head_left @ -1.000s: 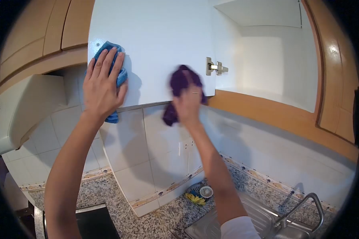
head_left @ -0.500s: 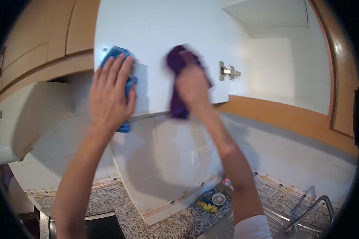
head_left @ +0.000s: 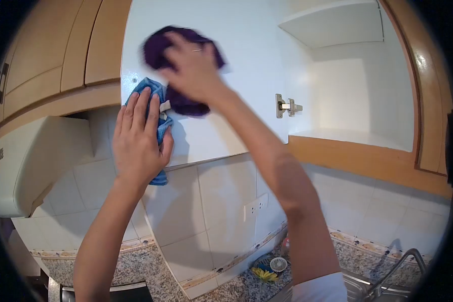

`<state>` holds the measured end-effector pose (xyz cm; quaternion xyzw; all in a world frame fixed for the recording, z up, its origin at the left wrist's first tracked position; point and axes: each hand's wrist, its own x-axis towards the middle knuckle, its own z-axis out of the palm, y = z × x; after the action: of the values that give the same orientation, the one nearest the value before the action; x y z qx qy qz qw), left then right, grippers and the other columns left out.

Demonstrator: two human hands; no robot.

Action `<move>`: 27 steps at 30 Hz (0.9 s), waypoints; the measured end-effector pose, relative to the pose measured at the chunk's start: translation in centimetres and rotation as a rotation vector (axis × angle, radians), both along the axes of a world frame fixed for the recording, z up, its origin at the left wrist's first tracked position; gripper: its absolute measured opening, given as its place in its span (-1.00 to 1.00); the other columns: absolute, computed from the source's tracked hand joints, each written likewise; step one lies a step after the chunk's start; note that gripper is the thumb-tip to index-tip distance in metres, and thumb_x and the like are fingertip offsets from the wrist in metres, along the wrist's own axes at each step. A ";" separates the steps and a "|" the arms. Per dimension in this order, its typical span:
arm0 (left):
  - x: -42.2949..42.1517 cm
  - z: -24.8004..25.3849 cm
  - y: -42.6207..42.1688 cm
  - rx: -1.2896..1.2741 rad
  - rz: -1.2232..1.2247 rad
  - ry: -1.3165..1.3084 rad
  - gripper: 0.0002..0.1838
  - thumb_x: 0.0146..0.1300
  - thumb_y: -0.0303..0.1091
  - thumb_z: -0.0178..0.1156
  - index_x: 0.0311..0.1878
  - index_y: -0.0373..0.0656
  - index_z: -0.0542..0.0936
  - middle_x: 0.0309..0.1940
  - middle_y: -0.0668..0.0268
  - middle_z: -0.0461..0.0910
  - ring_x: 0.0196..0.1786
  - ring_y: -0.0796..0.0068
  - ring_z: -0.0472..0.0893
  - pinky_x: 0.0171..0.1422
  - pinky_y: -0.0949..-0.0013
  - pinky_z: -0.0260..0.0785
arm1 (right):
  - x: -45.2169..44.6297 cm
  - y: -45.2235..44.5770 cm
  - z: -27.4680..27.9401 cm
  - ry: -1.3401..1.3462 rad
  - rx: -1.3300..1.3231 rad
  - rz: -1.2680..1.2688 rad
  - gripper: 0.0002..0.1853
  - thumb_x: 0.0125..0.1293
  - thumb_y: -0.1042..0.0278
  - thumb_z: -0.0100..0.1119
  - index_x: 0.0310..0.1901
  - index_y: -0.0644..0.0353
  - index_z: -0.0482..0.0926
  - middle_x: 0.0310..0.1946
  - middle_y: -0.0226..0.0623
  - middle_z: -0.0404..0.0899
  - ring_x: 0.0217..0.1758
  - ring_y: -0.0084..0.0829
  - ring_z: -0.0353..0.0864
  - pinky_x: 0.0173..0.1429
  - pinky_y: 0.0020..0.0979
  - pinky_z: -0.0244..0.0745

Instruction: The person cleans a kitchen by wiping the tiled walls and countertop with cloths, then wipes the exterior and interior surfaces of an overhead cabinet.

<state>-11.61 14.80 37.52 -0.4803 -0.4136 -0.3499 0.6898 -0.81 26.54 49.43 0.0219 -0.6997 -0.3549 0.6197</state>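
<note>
The white inner face of an open cabinet door (head_left: 241,75) fills the upper middle. At its lower left edge, my left hand (head_left: 142,133) presses a blue cloth (head_left: 161,178) with a small white tag against the door; part of the cloth hangs below the edge. Higher up and to the right, my right hand (head_left: 194,70) lies on a purple cloth (head_left: 158,48) against the door, its fingers spread and blurred by motion. The purple cloth's lower end is close to the blue cloth.
Right of the door is the open cabinet (head_left: 347,90) with a metal hinge (head_left: 287,105). A range hood (head_left: 45,156) is at left. Below are a wall socket (head_left: 255,207), a granite counter (head_left: 161,267), a small white strainer (head_left: 278,264), a yellow item (head_left: 264,274) and a faucet (head_left: 402,261).
My right hand has moved up and left across the door with the purple cloth. My left hand stays at the door's left edge on the blue cloth. The view has shifted slightly.
</note>
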 end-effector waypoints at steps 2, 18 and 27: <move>0.3 -0.1 -0.4 -0.031 -0.001 -0.007 -0.39 -0.02 -0.29 0.15 0.17 -0.29 0.40 0.21 0.05 0.35 0.27 0.03 0.33 0.34 0.08 0.15 | 4.3 5.7 2.8 0.156 -0.098 0.128 -0.53 0.18 0.01 0.07 0.01 0.17 0.50 0.25 -0.16 0.30 0.31 -0.14 0.25 0.25 0.21 0.04; 0.6 -0.1 -0.7 -0.087 0.044 -0.048 -0.32 -0.02 -0.25 0.13 0.24 -0.29 0.32 0.26 0.00 0.28 0.30 -0.02 0.29 0.37 0.04 0.10 | -5.4 -3.9 1.4 -0.137 0.079 0.183 -0.74 0.21 0.21 0.01 -0.16 0.05 0.62 0.25 -0.19 0.32 0.28 -0.13 0.28 0.29 0.31 -0.06; 1.1 -0.5 0.1 -0.019 -0.003 -0.058 -0.31 -0.06 -0.25 0.13 0.21 -0.34 0.34 0.24 -0.02 0.30 0.28 -0.05 0.31 0.33 0.01 0.14 | 6.8 5.1 6.5 0.626 -0.679 -0.094 -0.52 0.36 0.06 -0.28 0.20 0.11 0.36 0.38 -0.02 0.05 0.46 0.07 -0.08 0.31 0.41 -0.22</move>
<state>-10.48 14.95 36.97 -0.4769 -0.4359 -0.3606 0.6727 5.99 31.64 55.97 -0.3219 -0.5560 -0.1230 0.7564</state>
